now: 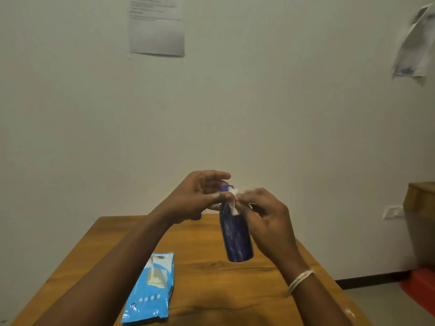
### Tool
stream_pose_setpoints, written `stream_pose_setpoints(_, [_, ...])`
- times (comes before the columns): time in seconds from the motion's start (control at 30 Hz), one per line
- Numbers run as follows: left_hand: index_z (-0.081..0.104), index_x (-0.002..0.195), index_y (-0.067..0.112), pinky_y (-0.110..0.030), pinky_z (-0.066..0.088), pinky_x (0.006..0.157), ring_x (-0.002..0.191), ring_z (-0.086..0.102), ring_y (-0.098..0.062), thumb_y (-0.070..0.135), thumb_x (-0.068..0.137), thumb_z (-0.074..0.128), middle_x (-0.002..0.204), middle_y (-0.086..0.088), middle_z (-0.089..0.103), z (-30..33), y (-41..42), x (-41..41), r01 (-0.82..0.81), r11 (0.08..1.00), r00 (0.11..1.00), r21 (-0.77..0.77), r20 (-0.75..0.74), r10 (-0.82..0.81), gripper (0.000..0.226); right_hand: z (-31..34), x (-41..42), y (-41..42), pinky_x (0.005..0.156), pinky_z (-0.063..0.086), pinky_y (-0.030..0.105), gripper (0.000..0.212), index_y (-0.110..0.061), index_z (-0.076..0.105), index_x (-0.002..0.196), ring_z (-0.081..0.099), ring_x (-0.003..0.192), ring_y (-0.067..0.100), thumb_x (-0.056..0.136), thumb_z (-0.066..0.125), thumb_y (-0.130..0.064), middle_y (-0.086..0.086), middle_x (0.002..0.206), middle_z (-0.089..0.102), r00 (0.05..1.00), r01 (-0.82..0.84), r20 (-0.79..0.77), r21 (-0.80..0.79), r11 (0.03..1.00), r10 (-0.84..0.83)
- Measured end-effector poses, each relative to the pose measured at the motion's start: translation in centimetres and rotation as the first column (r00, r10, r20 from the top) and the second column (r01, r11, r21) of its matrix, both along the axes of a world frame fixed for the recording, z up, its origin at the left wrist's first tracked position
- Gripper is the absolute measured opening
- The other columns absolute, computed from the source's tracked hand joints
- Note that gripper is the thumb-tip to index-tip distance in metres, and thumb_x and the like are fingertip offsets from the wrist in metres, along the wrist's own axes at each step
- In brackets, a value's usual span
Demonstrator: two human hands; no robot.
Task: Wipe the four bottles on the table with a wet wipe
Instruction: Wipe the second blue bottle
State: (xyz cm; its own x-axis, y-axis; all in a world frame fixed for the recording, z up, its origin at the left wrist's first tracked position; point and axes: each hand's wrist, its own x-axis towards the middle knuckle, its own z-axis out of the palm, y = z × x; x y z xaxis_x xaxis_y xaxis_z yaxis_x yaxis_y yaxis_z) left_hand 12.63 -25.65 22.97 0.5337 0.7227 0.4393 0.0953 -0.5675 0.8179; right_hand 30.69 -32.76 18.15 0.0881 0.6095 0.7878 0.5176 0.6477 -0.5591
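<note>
Bottle [236, 236] axis runs upright between my hands: left hand [197, 196] pinches its neck, right hand [263, 215] presses wet wipe [234, 201] just beside the cap.

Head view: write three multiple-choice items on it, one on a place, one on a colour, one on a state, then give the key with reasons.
1. Where does the wet wipe pack lie?
A. on the table, left of the bottle
B. on the floor
C. on the wall

2. What colour is the bottle?
A. red
B. dark blue
C. yellow

3. What does the right hand do?
A. rests flat on the table
B. hangs idle
C. presses a white wipe to the bottle's neck

Key: A, it lies on the wooden table; B, body and cap are blue; C, the wipe sits under its fingers.
</note>
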Motion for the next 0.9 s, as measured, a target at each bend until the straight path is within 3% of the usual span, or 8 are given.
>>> stream_pose_setpoints(0.17, [0.069,0.118,0.009,-0.024,0.059,0.068,0.097,0.073,-0.014,0.017,0.094,0.064,0.108,-0.006,0.072,0.4,-0.4,0.9,0.017,0.992,1.000,-0.123,0.003,-0.016,0.026,-5.3,1.2,-2.5,0.082,0.058,0.025,0.018,-0.017,0.076,0.103,0.063,0.104,0.007,0.086,0.072,-0.021,-0.014,0.103,0.065,0.993,0.116,0.021,0.028,0.993,-0.116])
stream_pose_setpoints(0.3, [0.070,0.102,0.006,-0.025,0.057,0.068,0.084,0.072,-0.016,0.020,0.088,0.071,0.094,-0.006,0.071,0.8,-0.9,2.9,0.031,0.973,0.997,-0.230,-0.061,-0.047,0.019,-4.0,1.1,-1.3,0.078,0.059,0.026,0.017,-0.013,0.076,0.101,0.064,0.097,0.005,0.085,0.076,-0.008,-0.007,0.100,0.066,0.984,0.179,-0.030,0.105,0.978,-0.176])
stream_pose_setpoints(0.4, [0.070,0.103,0.001,-0.025,0.056,0.063,0.073,0.072,-0.018,0.013,0.093,0.069,0.083,-0.006,0.072,1.0,-1.0,4.2,-0.002,0.935,1.000,-0.353,-0.017,-0.004,0.015,-1.7,0.4,-0.2,0.075,0.058,0.028,0.012,-0.013,0.077,0.098,0.064,0.093,0.007,0.087,0.075,-0.009,-0.005,0.098,0.067,0.979,0.202,-0.041,0.127,0.971,-0.198])
stream_pose_setpoints(0.47, [0.072,0.102,-0.003,-0.025,0.056,0.061,0.068,0.072,-0.019,0.012,0.091,0.070,0.079,-0.008,0.073,1.1,-1.0,4.4,-0.046,0.911,0.998,-0.410,0.023,0.061,0.019,-1.8,0.5,-0.2,0.080,0.057,0.036,0.012,-0.016,0.077,0.100,0.063,0.097,0.009,0.088,0.074,-0.015,-0.006,0.101,0.066,0.982,0.186,0.008,0.110,0.976,-0.188])
stream_pose_setpoints(0.6, [0.072,0.104,-0.008,-0.024,0.057,0.057,0.066,0.075,-0.019,0.017,0.089,0.073,0.094,-0.019,0.071,0.9,-0.4,4.0,-0.162,0.874,0.978,-0.458,0.042,0.203,0.029,-5.3,1.6,-1.2,0.093,0.048,0.053,0.018,-0.023,0.075,0.102,0.059,0.108,0.009,0.084,0.078,-0.021,-0.008,0.109,0.066,0.954,0.248,0.162,0.038,0.968,-0.251])
stream_pose_setpoints(0.77, [0.073,0.087,0.000,-0.025,0.057,0.060,0.076,0.070,-0.020,0.013,0.087,0.074,0.086,-0.010,0.071,0.3,-0.6,5.3,-0.119,0.826,0.993,-0.550,-0.051,0.109,0.013,-3.9,0.7,0.2,0.083,0.054,0.052,0.010,-0.019,0.079,0.094,0.062,0.094,0.005,0.085,0.079,-0.023,-0.008,0.096,0.069,0.966,0.259,0.002,0.076,0.963,-0.260])
stream_pose_setpoints(0.9, [0.073,0.100,-0.003,-0.026,0.058,0.064,0.079,0.072,-0.019,0.016,0.089,0.072,0.090,-0.011,0.073,-0.1,-0.4,4.9,-0.068,0.788,0.994,-0.612,0.025,0.105,0.022,-2.4,0.3,0.6,0.094,0.047,0.054,0.007,-0.021,0.078,0.090,0.062,0.096,0.007,0.084,0.079,-0.024,-0.006,0.099,0.071,0.942,0.306,0.114,0.093,0.947,-0.316])
